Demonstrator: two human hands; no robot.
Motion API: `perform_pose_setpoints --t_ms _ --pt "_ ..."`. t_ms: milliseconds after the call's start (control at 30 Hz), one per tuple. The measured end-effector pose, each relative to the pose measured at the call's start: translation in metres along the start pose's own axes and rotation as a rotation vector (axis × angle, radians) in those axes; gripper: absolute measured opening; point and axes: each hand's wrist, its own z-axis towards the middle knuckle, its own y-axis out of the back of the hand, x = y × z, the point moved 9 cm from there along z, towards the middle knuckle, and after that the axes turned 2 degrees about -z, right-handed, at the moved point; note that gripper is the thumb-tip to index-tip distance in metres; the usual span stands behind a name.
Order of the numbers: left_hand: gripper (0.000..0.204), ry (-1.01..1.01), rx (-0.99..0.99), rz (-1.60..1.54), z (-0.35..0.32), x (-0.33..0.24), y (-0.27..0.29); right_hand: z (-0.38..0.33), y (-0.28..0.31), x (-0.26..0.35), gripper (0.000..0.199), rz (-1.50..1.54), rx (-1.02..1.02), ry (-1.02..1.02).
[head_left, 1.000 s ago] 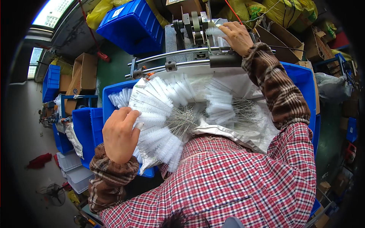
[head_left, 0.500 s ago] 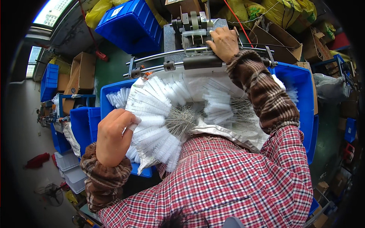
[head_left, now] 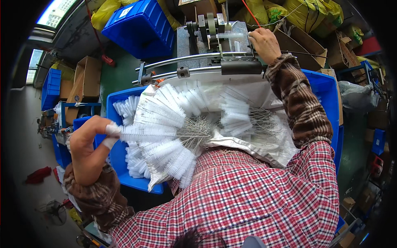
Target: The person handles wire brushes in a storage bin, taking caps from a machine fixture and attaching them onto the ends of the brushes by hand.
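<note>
The left hand pinches the bristly left end of a white brush between thumb and taped finger, just over the left edge of the blue bin. The brush's wire end reaches into a fan of brushes on the white sheet, toward its left edge; a second bunch lies toward the right. Beyond the bin's far edge, the right hand meets the right end of another brush at the metal machine; whether it pinches, I cannot tell.

Bristly brushes with metal stems, glossy blue plastic bin, smooth shiny metal rails
</note>
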Motion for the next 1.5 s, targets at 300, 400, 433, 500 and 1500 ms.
perform_pose_setpoints --t_ms 300,400,433,500,1500 --pt "0.012 0.039 0.221 -0.145 0.065 0.008 -0.074 -0.029 0.044 -0.017 0.025 0.458 0.638 -0.063" --pt "0.010 0.054 0.218 -0.280 0.087 0.006 -0.101 -0.018 0.079 0.081 0.031 0.907 0.564 -0.039" --pt "0.010 0.021 0.199 -0.307 0.095 0.004 -0.107 -0.013 0.087 0.116 0.029 1.104 0.431 0.068" --pt "0.013 -0.002 0.152 -0.433 0.099 0.003 -0.110 -0.003 0.103 0.177 0.025 1.006 0.411 0.143" --pt "0.028 0.055 0.177 0.419 -0.042 0.023 -0.084 0.031 -0.044 0.049 0.026 -0.063 0.185 0.126"
